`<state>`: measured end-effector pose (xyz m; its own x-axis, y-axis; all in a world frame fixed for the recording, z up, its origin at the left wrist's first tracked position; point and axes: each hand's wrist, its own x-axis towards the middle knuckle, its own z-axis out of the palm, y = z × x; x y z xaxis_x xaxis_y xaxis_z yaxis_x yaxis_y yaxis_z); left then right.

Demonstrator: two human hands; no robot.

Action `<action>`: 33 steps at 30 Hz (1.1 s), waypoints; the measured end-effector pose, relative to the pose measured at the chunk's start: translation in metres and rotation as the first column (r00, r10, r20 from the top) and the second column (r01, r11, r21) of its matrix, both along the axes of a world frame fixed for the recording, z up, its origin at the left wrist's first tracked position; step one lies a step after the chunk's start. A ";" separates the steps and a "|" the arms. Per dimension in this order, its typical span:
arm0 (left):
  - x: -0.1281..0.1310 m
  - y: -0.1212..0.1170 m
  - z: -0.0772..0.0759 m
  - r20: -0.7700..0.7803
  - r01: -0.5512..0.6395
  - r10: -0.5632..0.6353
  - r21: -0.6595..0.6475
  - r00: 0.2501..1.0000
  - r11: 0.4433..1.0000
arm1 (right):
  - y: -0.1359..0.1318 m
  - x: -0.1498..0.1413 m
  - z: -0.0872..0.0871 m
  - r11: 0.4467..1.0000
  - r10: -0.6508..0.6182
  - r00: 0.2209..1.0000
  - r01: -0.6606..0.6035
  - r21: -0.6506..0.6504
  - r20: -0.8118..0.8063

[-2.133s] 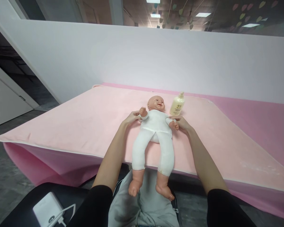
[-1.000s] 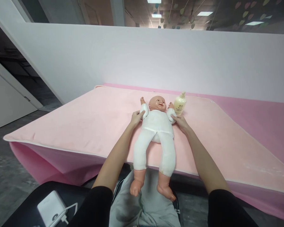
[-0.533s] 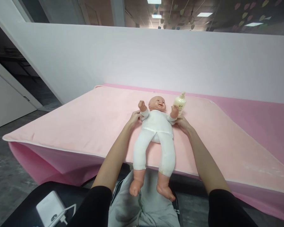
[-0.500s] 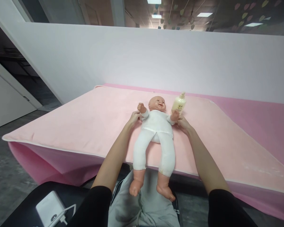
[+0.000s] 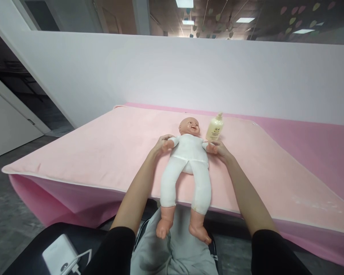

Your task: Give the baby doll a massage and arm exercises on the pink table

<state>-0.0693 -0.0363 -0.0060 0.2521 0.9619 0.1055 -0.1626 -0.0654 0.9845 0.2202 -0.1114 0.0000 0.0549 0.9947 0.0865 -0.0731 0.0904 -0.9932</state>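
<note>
A baby doll (image 5: 190,151) in a white cloth suit lies on its back on the pink padded table cover (image 5: 103,152), its feet hanging over the front edge. My left hand (image 5: 161,144) is closed around the doll's forearm on the left side of the picture. The doll's other forearm is in my right hand (image 5: 222,150), the fingers curled at its wrist. Both doll arms lie low and spread out to the sides. A pale yellow pump bottle (image 5: 215,128) stands beside the doll's head, just beyond my right hand.
A white wall (image 5: 172,72) rises behind the table, with a window above it. At the lower left, a white power bank (image 5: 60,254) with a cable lies on a black seat (image 5: 31,244). Grey trousers (image 5: 174,244) show under the doll's feet.
The doll's forearms, raised half a second ago, have been lowered outward toward the table by my hands. The bottle is less covered by the doll's hand.
</note>
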 end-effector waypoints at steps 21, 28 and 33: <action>0.014 0.004 -0.006 -0.111 -0.134 0.134 0.007 0.985 0.991 | 0.021 -0.005 -0.011 0.984 -0.173 0.983 0.175 -0.031 0.064; 0.004 0.004 0.000 0.066 0.126 -0.123 -0.055 0.990 0.990 | 0.004 -0.003 0.003 0.997 0.019 0.999 -0.022 -0.070 -0.047; 0.000 0.003 0.002 0.062 0.197 -0.196 -0.016 0.979 0.980 | -0.004 -0.001 0.008 0.993 0.082 0.996 -0.084 -0.078 -0.028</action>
<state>-0.0690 -0.0338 -0.0037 0.4302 0.8966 0.1053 -0.2291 -0.0043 0.9734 0.2196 -0.1154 0.0082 -0.0266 0.9996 0.0066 -0.1021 0.0038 -0.9948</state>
